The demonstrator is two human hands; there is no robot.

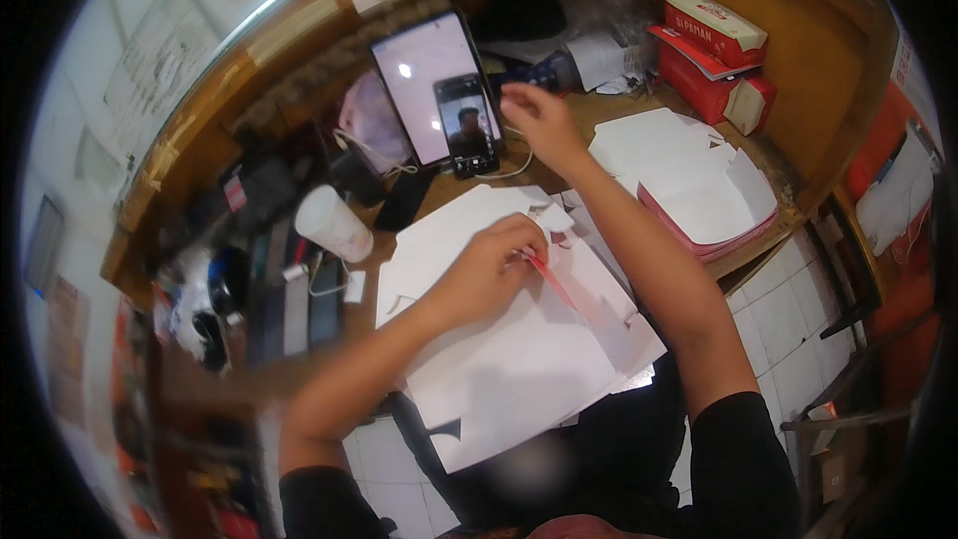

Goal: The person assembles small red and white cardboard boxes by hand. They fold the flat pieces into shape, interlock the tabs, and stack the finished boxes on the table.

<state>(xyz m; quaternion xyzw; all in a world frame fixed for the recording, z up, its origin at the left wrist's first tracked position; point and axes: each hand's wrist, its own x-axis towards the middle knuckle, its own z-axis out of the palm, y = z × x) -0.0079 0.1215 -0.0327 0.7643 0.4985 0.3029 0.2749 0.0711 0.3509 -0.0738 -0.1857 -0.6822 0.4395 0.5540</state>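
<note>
A stack of flat white cardboard box blanks (499, 364) lies across the table's front edge and over my lap. My left hand (496, 268) rests on the top blank, its fingers closed on a raised flap with a red outer side (557, 284). My right hand (544, 125) is lifted beside a phone (464, 125), fingers loosely curled and apart, with nothing visible in them. That phone stands upright against a larger tablet-like screen (414, 90). To the right sits a pile of partly shaped white boxes (689, 175) with red outsides.
A white paper cup (334, 223) stands at the left, near a dark phone (404, 200) lying flat. Cables and dark devices (284, 309) crowd the left side. Folded red boxes (714, 65) are stacked at the back right, against the wooden desk wall (813, 50).
</note>
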